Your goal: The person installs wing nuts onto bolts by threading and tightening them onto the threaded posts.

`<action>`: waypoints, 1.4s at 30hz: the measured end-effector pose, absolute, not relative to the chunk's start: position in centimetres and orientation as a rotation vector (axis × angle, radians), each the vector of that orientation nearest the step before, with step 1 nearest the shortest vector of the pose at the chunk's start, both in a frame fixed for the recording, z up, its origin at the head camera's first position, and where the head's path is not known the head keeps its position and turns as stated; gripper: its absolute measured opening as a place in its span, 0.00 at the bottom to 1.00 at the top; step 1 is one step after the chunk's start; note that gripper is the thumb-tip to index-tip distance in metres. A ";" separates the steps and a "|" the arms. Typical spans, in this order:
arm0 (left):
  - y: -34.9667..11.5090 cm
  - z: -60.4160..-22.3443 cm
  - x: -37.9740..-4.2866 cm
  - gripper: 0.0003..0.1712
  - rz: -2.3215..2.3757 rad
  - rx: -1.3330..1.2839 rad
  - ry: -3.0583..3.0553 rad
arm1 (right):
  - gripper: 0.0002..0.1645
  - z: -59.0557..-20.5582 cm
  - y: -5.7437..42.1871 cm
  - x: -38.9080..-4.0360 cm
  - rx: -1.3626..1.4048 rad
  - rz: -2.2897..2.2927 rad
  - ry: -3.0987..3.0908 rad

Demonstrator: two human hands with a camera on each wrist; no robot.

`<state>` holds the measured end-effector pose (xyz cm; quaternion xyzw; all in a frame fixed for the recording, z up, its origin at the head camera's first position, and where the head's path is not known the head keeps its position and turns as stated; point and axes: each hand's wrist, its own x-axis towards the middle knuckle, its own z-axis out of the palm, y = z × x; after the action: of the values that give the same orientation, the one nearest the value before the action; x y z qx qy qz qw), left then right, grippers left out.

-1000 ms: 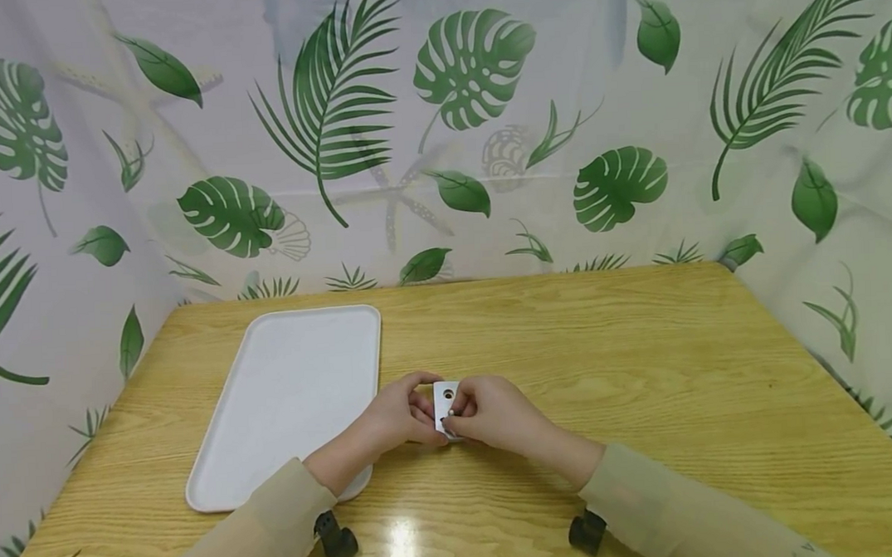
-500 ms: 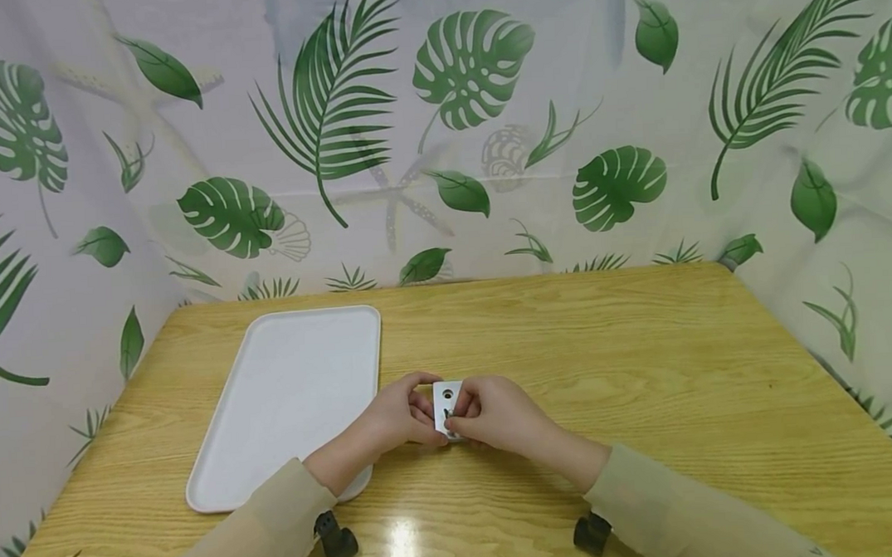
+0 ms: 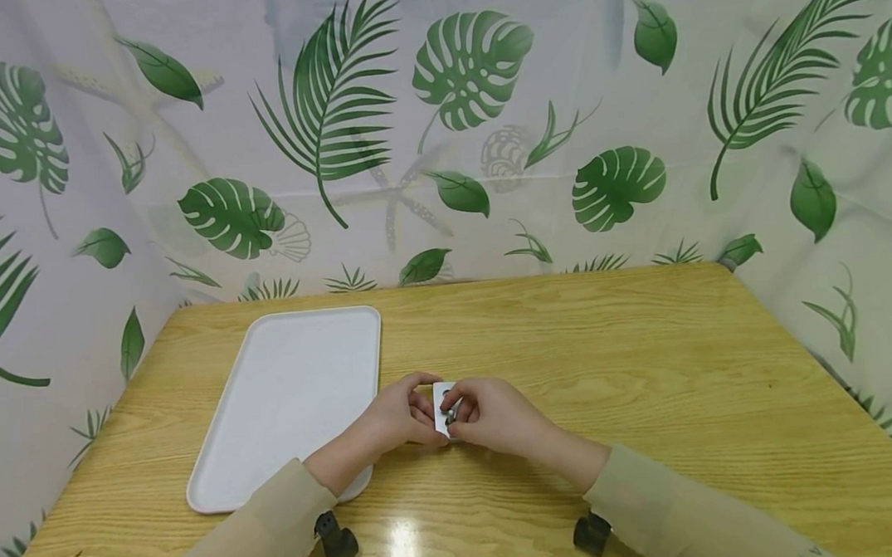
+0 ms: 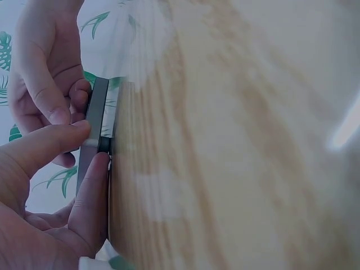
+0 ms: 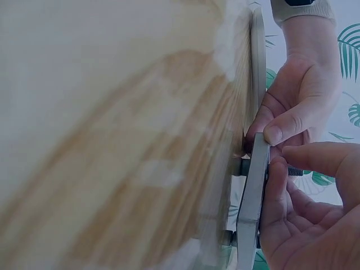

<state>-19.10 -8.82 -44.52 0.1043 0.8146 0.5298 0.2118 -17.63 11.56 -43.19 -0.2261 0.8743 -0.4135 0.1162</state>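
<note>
A small flat metal plate (image 3: pixel 440 420), pale on top with a hole near its far end, stands just above the wood on short dark feet (image 5: pixel 228 238). My left hand (image 3: pixel 395 414) grips the plate by its left side, thumb at the near end and fingers at the far end. A threaded bolt (image 5: pixel 295 172) sticks up through the plate. My right hand (image 3: pixel 500 413) has its thumb and index finger curled around the bolt, which shows as a small grey metal piece between them. Those fingers hide much of the plate and whatever sits on the thread.
A white tray (image 3: pixel 287 393) lies to the left on the wooden table (image 3: pixel 606 346), its near right corner behind my left forearm. Leaf-printed cloth (image 3: pixel 380 132) hangs at the back and sides.
My right index finger has moved from beside the bolt to the far left over the plate, covering part of the far hole; the thumb has shifted slightly. My left hand and the plate stay put.
</note>
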 end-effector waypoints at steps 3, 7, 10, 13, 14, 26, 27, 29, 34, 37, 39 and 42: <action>-8.8 -44.6 -19.1 0.50 1.482 0.298 2.256 | 0.10 -43.2 11.5 -17.7 -0.588 -1.234 2.559; -8.8 -44.6 -19.1 0.50 1.475 0.304 2.268 | 0.10 -43.2 11.3 -17.8 -0.487 -1.274 2.554; -8.8 -44.6 -19.1 0.50 1.461 0.302 2.282 | 0.09 -43.1 11.1 -17.7 -0.443 -1.297 2.548; -8.8 -44.6 -19.1 0.50 1.464 0.298 2.280 | 0.09 -43.0 11.0 -17.8 -0.407 -1.269 2.579; -8.8 -44.6 -19.1 0.50 1.465 0.298 2.277 | 0.09 -43.0 11.0 -17.8 -0.399 -1.257 2.589; -8.6 -44.5 -19.0 0.51 1.481 0.288 2.272 | 0.15 -42.9 11.4 -17.5 -0.395 -1.257 2.546; -8.6 -44.4 -19.0 0.50 1.482 0.283 2.269 | 0.14 -42.9 11.4 -17.5 -0.396 -1.259 2.546; -8.6 -44.5 -19.0 0.50 1.487 0.275 2.260 | 0.13 -42.8 11.5 -17.4 -0.395 -1.262 2.543; -8.7 -44.6 -19.0 0.50 1.499 0.269 2.246 | 0.09 -43.0 11.7 -17.2 -0.408 -1.295 2.521; -8.7 -44.7 -19.0 0.50 1.490 0.280 2.251 | 0.12 -43.1 11.7 -17.4 -0.413 -1.322 2.494; -8.7 -44.7 -19.1 0.50 1.488 0.287 2.251 | 0.16 -43.1 11.7 -17.4 -0.421 -1.336 2.479; -8.7 -44.6 -19.1 0.49 1.482 0.299 2.253 | 0.20 -43.1 11.7 -17.5 -0.445 -1.355 2.458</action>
<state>-19.08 -8.72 -44.59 0.1077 0.8115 0.5337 0.2123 -17.45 11.71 -43.10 -0.1549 0.8552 -0.4714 0.1495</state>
